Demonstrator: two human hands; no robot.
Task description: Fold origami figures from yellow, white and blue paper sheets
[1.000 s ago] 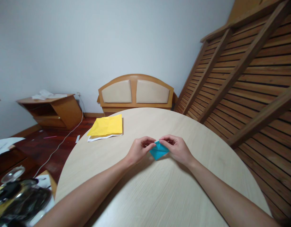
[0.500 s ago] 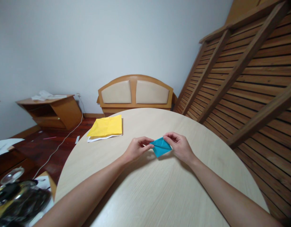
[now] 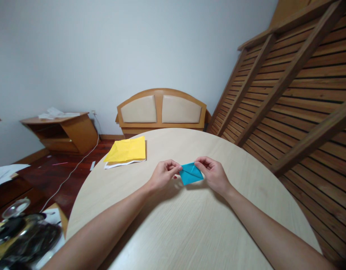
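A small folded sheet of blue paper (image 3: 191, 174) is held up a little above the round table, its shadow falling on the wood below. Crease lines cross its face. My left hand (image 3: 165, 174) pinches its left corner between thumb and fingers. At the upper right edge, my right hand (image 3: 214, 173) has the paper between thumb and forefinger. Both hands are closed on it, and the paper's rear side is hidden from me.
The pale round table (image 3: 173, 232) lies under my forearms. Yellow paper (image 3: 127, 149) rests on white sheets at its far left. Slatted wooden panels (image 3: 288, 93) lean along the right. A headboard (image 3: 161, 108) stands behind. Clutter with dark plastic (image 3: 35, 240) sits at lower left.
The blue paper has turned slightly, so its left corner sits higher and its upper edge is flatter. My left hand's fingers have shifted upward on that corner. The right hand stays nearly in place.
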